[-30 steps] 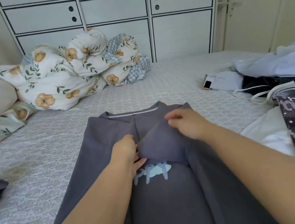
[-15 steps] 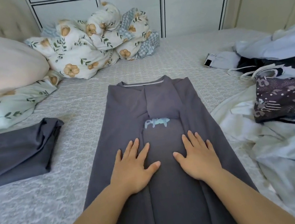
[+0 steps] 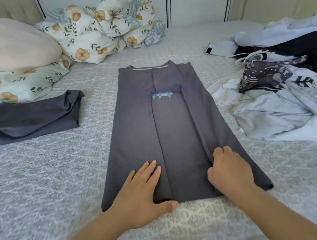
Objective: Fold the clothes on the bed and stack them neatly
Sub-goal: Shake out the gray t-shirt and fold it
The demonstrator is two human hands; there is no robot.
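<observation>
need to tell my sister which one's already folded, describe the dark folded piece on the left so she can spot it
Start at the floral pillow on the left side of the bed; just in front of it lies the folded dark garment, a flat charcoal bundle. Unlike the long grey shirt spread down the middle under both hands, or the loose pale heap of clothes on the right, it is compact and plain.

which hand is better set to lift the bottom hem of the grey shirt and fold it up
Probably the right hand: its fingers are curled on the fold of the grey shirt near the hem. The left hand lies flat with straight fingers, thumb at the hem, so it would first need to take hold.
</observation>
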